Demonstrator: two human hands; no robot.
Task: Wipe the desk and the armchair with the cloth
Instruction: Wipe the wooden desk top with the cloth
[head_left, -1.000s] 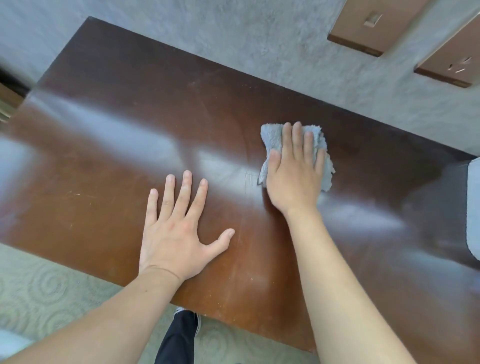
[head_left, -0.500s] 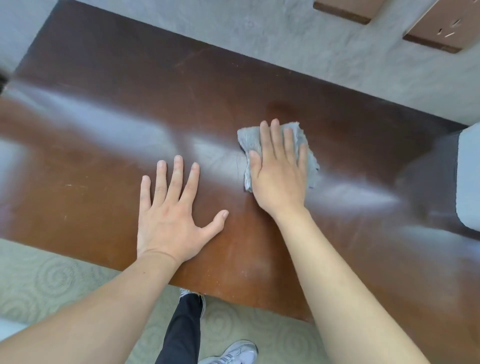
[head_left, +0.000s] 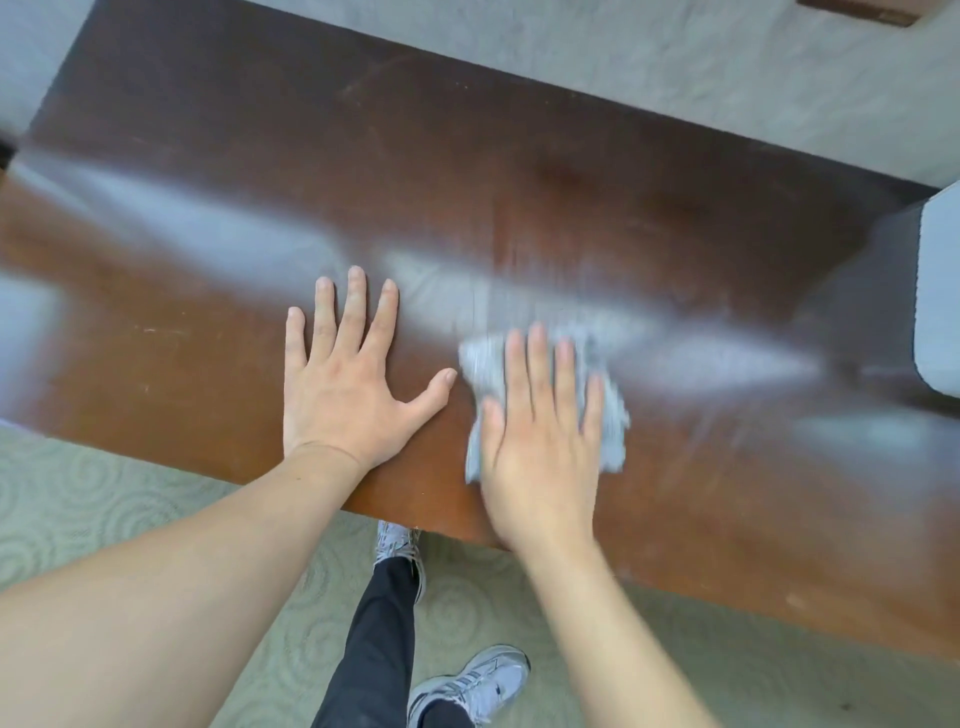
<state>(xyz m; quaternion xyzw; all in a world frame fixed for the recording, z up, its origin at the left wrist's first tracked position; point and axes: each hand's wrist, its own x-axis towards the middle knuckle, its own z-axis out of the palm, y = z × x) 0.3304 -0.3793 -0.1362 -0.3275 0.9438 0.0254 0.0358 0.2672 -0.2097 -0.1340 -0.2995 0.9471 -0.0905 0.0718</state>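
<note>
Flat, the right hand (head_left: 540, 441) presses fluffy grey cloth (head_left: 610, 415) onto glossy brown desk (head_left: 519, 182).

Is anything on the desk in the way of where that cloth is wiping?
Only the person's own left hand, resting flat on the desk just left of the cloth that the right hand presses down. The visible desk surface to the right looks bare, up to a pale object at the far right edge.

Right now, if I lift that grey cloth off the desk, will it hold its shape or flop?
Probably flop: the cloth looks soft and rumpled beneath the flat right hand. Likely light, being thin. It should slide easily on the glossy desk.
</note>
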